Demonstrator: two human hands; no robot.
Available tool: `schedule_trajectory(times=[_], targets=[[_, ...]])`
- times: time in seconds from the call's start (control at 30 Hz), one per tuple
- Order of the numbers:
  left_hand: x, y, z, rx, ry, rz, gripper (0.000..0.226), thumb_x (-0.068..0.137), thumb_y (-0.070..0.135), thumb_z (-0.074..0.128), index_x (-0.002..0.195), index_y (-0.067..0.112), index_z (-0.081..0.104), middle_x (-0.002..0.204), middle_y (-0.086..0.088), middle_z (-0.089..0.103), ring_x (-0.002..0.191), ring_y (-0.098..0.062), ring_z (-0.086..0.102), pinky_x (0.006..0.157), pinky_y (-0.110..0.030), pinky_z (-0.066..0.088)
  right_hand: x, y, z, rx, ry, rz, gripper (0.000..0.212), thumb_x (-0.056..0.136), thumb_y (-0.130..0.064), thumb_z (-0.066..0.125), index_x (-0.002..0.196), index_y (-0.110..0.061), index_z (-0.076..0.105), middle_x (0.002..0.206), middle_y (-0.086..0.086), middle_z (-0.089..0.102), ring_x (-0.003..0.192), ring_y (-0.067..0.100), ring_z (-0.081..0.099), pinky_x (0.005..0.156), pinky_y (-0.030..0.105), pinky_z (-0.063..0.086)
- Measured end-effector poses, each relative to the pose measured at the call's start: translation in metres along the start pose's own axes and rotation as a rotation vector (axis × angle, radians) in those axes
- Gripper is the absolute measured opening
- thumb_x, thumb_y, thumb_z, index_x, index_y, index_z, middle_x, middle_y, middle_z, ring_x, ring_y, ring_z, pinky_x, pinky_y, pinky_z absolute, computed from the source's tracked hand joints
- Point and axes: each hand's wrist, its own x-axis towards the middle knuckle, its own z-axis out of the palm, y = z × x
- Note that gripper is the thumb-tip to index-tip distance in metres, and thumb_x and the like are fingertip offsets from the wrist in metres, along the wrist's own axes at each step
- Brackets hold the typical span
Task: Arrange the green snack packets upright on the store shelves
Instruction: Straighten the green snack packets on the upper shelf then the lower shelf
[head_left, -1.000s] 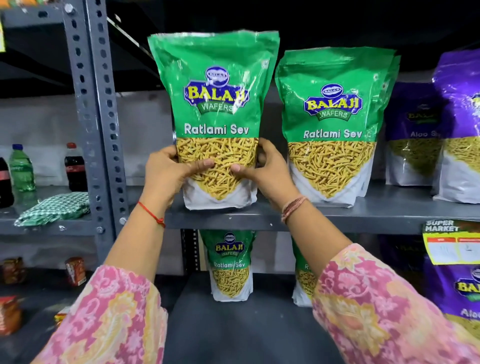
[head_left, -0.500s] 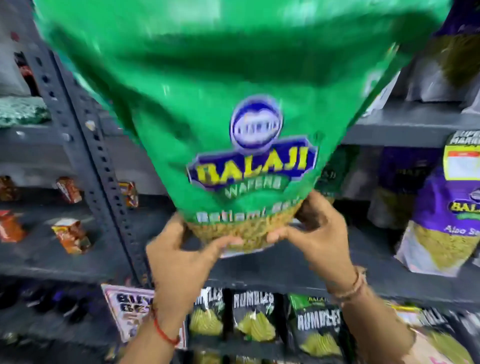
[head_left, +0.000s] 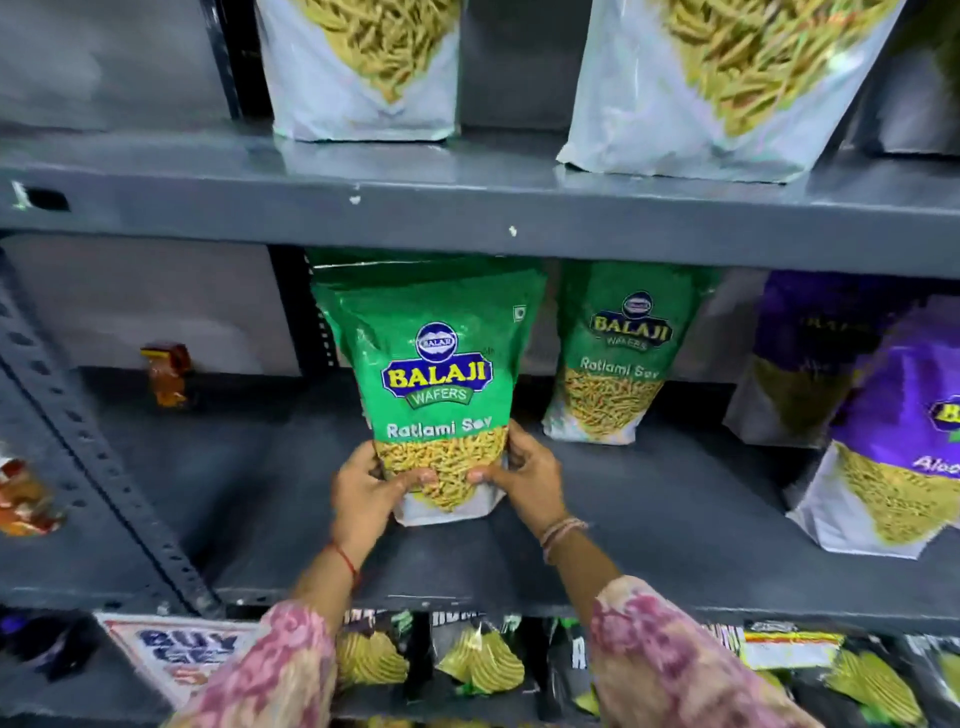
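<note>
Both hands (head_left: 447, 493) on green packet (head_left: 436, 384) (seemingly upright)

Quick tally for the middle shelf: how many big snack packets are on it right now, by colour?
Green packets: 2, the held one gripped by the left hand and right hand, and one beside it; a further green edge behind the held one is unclear.
Purple packets: 2, front and rear.
Total: 4
</note>
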Motion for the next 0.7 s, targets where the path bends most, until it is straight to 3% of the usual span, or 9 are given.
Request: schedule_trajectory(times=[0.03, 0.17, 0.23, 0.3, 0.4, 0.47, 0.53, 0.63, 0.7], targets=[[0.007, -0.005, 0.0, 0.0, -0.009, -0.01, 0.04, 0.057, -0.008, 0.075, 0.074, 0.025, 0.058, 0.057, 0.03, 0.067, 0.056, 0.011, 0.06, 0.059, -0.008, 0.051, 0.005, 0.006, 0.002, 0.002, 0.003, 0.007, 0.068, 0.058, 0.014, 0.071, 0.117, -0.012, 0.052, 0.122, 0.007, 0.054, 0.102, 0.008, 0.056, 0.101, 0.036, 0.044], [0.015, -0.022, 0.001, 0.01, -0.027, -0.004, 0.037, 0.058, -0.007, 0.075, 0.076, 0.021, 0.061, 0.059, 0.028, 0.069, 0.059, 0.007, 0.062, 0.059, -0.01, 0.052, 0.01, 0.023, 0.004, -0.017, 0.008, 0.026, 0.063, 0.059, 0.015, 0.07, 0.104, -0.026, 0.054, 0.119, 0.004, 0.055, 0.087, -0.013, 0.058, 0.088, 0.014, 0.048], [0.012, -0.019, 0.001, 0.008, -0.031, -0.02, 0.034, 0.058, -0.007, 0.074, 0.081, 0.015, 0.061, 0.061, 0.025, 0.07, 0.068, -0.004, 0.065, 0.06, -0.009, 0.051, 0.008, 0.022, 0.005, -0.012, 0.027, 0.05, 0.066, 0.059, 0.01, 0.073, 0.108, -0.03, 0.052, 0.122, 0.004, 0.054, 0.1, -0.002, 0.058, 0.096, 0.023, 0.047], [0.003, -0.005, 0.0, -0.012, -0.042, -0.043, 0.042, 0.059, -0.006, 0.074, 0.093, 0.014, 0.06, 0.073, 0.016, 0.073, 0.084, -0.018, 0.066, 0.063, -0.007, 0.05, -0.002, 0.014, 0.006, -0.042, 0.08, 0.057, 0.08, 0.059, -0.003, 0.078, 0.126, -0.026, 0.042, 0.132, 0.001, 0.048, 0.121, 0.014, 0.048, 0.107, 0.035, 0.039], [-0.031, 0.024, -0.005, 0.062, 0.118, 0.006, 0.077, 0.06, 0.02, 0.08, 0.127, 0.023, 0.042, 0.107, 0.004, 0.063, 0.095, -0.004, 0.062, 0.075, -0.007, 0.049, -0.033, -0.012, 0.004, -0.311, 0.289, -0.057, 0.094, 0.06, -0.032, 0.08, 0.137, -0.018, 0.029, 0.145, 0.002, 0.035, 0.136, 0.017, 0.028, 0.113, 0.034, 0.027], [-0.059, 0.05, -0.002, 0.163, 0.29, 0.15, 0.073, 0.055, 0.058, 0.072, 0.119, 0.037, 0.044, 0.096, -0.002, 0.068, 0.087, -0.01, 0.064, 0.081, -0.031, 0.054, -0.057, -0.045, 0.005, -0.46, 0.413, -0.348, 0.074, 0.069, -0.047, 0.068, 0.131, -0.025, 0.034, 0.14, 0.0, 0.039, 0.131, 0.015, 0.031, 0.112, 0.031, 0.028], [-0.071, 0.093, 0.014, 0.139, 0.369, 0.351, 0.059, 0.055, 0.074, 0.059, 0.103, 0.041, 0.05, 0.078, 0.003, 0.064, 0.073, -0.017, 0.06, 0.077, -0.041, 0.052, -0.068, -0.091, 0.002, -0.476, 0.563, -0.673, 0.057, 0.078, -0.048, 0.06, 0.124, -0.023, 0.037, 0.133, 0.007, 0.041, 0.126, 0.016, 0.036, 0.111, 0.025, 0.028], [-0.069, 0.183, 0.046, 0.002, 0.384, 0.777, 0.033, 0.071, 0.057, 0.06, 0.094, 0.035, 0.053, 0.07, 0.012, 0.051, 0.069, -0.016, 0.053, 0.072, -0.03, 0.047, -0.066, -0.182, -0.022, -0.362, 0.804, -0.989, 0.05, 0.083, -0.04, 0.056, 0.118, -0.007, 0.042, 0.128, 0.018, 0.042, 0.125, 0.019, 0.038, 0.107, 0.033, 0.035], [-0.065, 0.245, 0.063, -0.081, 0.355, 0.951, 0.03, 0.076, 0.048, 0.06, 0.099, 0.031, 0.052, 0.075, 0.011, 0.052, 0.07, -0.016, 0.053, 0.072, -0.024, 0.046, -0.057, -0.237, -0.049, -0.331, 0.914, -1.006, 0.053, 0.083, -0.041, 0.055, 0.119, -0.004, 0.045, 0.128, 0.02, 0.041, 0.125, 0.022, 0.038, 0.105, 0.045, 0.037]])
